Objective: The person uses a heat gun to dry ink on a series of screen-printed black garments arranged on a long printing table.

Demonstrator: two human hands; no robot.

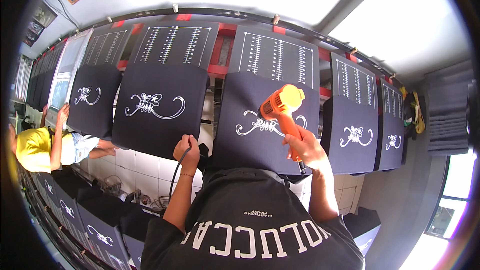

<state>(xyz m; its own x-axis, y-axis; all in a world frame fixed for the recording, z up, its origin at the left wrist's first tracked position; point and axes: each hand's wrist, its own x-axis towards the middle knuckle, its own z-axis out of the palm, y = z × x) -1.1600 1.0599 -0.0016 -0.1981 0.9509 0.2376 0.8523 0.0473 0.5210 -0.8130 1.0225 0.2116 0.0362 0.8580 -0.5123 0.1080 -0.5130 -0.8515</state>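
My right hand is closed round the handle of an orange heat gun. Its dark nozzle is over the white swirl print on a black fabric piece, which lies on a board with white ruled scales. I cannot tell whether the nozzle touches the cloth. Lower left of it, my left hand grips a black power cord, which hangs down past my forearm. Just beyond that hand lies a second black fabric piece with the same white print.
More boards with printed black fabric line the rack, whose red frame shows between them. At far left, a person in a yellow top handles a pale printing screen. Behind me on the left stands another row of fabric-covered boards.
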